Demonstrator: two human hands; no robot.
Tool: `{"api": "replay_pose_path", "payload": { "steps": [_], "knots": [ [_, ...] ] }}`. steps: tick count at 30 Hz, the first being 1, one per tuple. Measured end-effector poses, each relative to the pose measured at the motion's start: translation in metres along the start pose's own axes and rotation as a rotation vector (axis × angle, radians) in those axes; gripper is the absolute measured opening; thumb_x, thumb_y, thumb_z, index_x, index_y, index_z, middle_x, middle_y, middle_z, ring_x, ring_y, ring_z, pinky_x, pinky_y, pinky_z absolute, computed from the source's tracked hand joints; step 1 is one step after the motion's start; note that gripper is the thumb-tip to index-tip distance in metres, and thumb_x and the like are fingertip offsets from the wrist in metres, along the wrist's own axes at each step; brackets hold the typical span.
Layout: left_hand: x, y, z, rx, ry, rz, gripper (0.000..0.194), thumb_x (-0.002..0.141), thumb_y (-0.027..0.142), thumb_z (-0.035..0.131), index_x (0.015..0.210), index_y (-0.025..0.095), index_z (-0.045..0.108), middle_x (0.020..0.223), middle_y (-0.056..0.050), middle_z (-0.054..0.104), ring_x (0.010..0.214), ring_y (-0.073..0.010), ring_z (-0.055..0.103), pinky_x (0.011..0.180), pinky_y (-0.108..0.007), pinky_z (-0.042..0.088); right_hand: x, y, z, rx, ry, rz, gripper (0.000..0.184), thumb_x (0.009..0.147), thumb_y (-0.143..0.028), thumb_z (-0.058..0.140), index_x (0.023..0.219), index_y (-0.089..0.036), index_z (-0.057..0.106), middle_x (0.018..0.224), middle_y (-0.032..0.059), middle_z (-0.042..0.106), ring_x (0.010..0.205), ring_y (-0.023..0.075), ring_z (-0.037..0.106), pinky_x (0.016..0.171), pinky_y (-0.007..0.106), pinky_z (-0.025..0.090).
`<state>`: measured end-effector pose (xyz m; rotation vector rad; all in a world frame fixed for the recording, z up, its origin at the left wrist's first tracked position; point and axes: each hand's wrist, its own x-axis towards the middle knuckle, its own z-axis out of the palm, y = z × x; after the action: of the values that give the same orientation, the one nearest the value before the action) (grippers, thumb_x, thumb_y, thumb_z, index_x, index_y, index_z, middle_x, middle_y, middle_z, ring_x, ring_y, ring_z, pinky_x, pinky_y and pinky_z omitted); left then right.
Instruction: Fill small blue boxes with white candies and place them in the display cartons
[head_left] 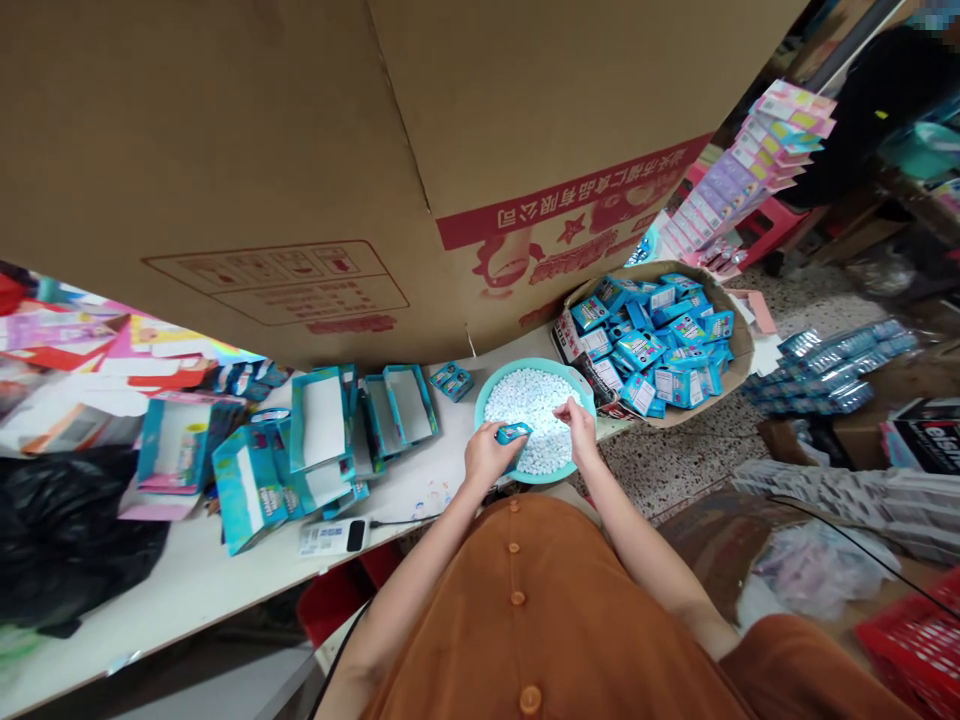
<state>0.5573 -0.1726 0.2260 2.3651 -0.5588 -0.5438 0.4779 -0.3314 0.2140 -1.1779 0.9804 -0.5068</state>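
My left hand [487,455] is closed round a small blue box [514,433], held at the near rim of a teal bowl [491,388]. Small white pellets [529,400] fill that bowl. My right hand [576,425] hovers over the pellets with its fingers pinched together; whatever they hold is too small to make out. To the right, a cardboard tub [739,340] is heaped with several filled blue boxes [656,340].
A huge cardboard carton [360,150] leans over the white table [195,570]. Open blue display trays [322,430] and flat packaging lie to the left, beside a black bag [67,540]. Another person in black [862,120] stands far right. Wrapped stock covers the floor.
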Motion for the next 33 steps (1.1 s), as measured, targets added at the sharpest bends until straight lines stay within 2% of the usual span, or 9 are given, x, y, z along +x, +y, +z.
{"api": "replay_pose_path", "payload": {
  "steps": [4, 7, 10, 17, 22, 25, 27, 29, 33],
  "knots": [
    [-0.007, -0.004, -0.005, -0.111, -0.022, 0.067, 0.039, 0.067, 0.046, 0.067, 0.096, 0.021, 0.065, 0.098, -0.006, 0.065, 0.091, -0.0220, 0.061, 0.080, -0.032, 0.046, -0.002, 0.004, 0.002, -0.029, -0.041, 0.023, 0.038, 0.076, -0.052, 0.051, 0.060, -0.018, 0.060, 0.067, 0.0029, 0.062, 0.069, 0.0159, 0.058, 0.073, 0.030, 0.046],
    [-0.014, -0.005, -0.009, -0.324, 0.015, 0.166, 0.037, 0.068, 0.041, 0.067, 0.099, 0.022, 0.063, 0.104, -0.005, 0.064, 0.099, -0.0203, 0.059, 0.088, -0.032, 0.045, -0.004, 0.006, 0.004, -0.049, -0.071, 0.018, 0.039, 0.077, -0.053, 0.050, 0.061, -0.018, 0.061, 0.068, 0.0032, 0.063, 0.069, 0.0162, 0.058, 0.073, 0.029, 0.045],
    [-0.017, -0.005, -0.011, -0.528, 0.061, 0.200, 0.037, 0.070, 0.037, 0.066, 0.103, 0.020, 0.060, 0.109, -0.007, 0.062, 0.103, -0.0199, 0.057, 0.092, -0.034, 0.044, -0.006, 0.005, 0.007, -0.055, -0.131, 0.030, 0.040, 0.078, -0.054, 0.049, 0.064, -0.019, 0.062, 0.070, 0.0034, 0.065, 0.071, 0.0168, 0.059, 0.074, 0.030, 0.046],
    [-0.014, -0.007, -0.007, -0.618, 0.083, 0.157, 0.039, 0.068, 0.036, 0.069, 0.102, 0.020, 0.061, 0.106, -0.008, 0.063, 0.100, -0.0203, 0.058, 0.089, -0.034, 0.046, -0.011, 0.000, 0.014, -0.052, -0.190, 0.036, 0.040, 0.077, -0.055, 0.050, 0.066, -0.019, 0.064, 0.072, 0.0036, 0.066, 0.071, 0.0172, 0.060, 0.075, 0.030, 0.046],
    [-0.019, -0.020, -0.013, -0.666, 0.229, 0.014, 0.044, 0.066, 0.039, 0.070, 0.103, 0.018, 0.060, 0.100, -0.007, 0.064, 0.089, -0.0184, 0.060, 0.080, -0.031, 0.048, -0.012, 0.002, 0.009, -0.101, -0.130, 0.011, 0.041, 0.075, -0.057, 0.051, 0.065, -0.019, 0.063, 0.072, 0.0040, 0.067, 0.073, 0.0177, 0.060, 0.075, 0.031, 0.046],
    [-0.023, -0.036, -0.025, -0.587, 0.360, -0.009, 0.044, 0.067, 0.042, 0.068, 0.104, 0.019, 0.060, 0.099, -0.006, 0.061, 0.090, -0.0183, 0.059, 0.081, -0.031, 0.048, -0.012, 0.006, 0.004, -0.122, -0.124, 0.022, 0.042, 0.074, -0.058, 0.051, 0.064, -0.019, 0.063, 0.070, 0.0041, 0.067, 0.072, 0.0176, 0.060, 0.074, 0.031, 0.046],
    [-0.022, -0.051, -0.033, -0.421, 0.494, -0.040, 0.042, 0.067, 0.045, 0.067, 0.101, 0.020, 0.062, 0.098, -0.007, 0.059, 0.094, -0.0203, 0.056, 0.086, -0.034, 0.045, -0.012, 0.008, 0.002, -0.137, -0.128, 0.037, 0.043, 0.074, -0.058, 0.051, 0.063, -0.019, 0.063, 0.070, 0.0040, 0.067, 0.071, 0.0173, 0.060, 0.073, 0.030, 0.046],
    [-0.017, -0.069, -0.038, -0.242, 0.575, -0.077, 0.041, 0.067, 0.047, 0.067, 0.099, 0.022, 0.064, 0.096, -0.006, 0.058, 0.097, -0.0224, 0.054, 0.090, -0.038, 0.041, -0.012, 0.011, 0.000, -0.150, -0.135, 0.040, 0.043, 0.075, -0.059, 0.050, 0.063, -0.019, 0.063, 0.070, 0.0039, 0.067, 0.071, 0.0171, 0.060, 0.073, 0.030, 0.046],
    [0.005, -0.098, -0.033, -0.090, 0.528, -0.109, 0.042, 0.068, 0.047, 0.064, 0.101, 0.022, 0.064, 0.095, -0.007, 0.060, 0.095, -0.0238, 0.053, 0.089, -0.038, 0.041, -0.013, 0.012, -0.001, -0.189, -0.155, 0.032, 0.044, 0.076, -0.059, 0.049, 0.064, -0.019, 0.063, 0.071, 0.0043, 0.066, 0.072, 0.0175, 0.059, 0.073, 0.030, 0.046]
  ]
}}
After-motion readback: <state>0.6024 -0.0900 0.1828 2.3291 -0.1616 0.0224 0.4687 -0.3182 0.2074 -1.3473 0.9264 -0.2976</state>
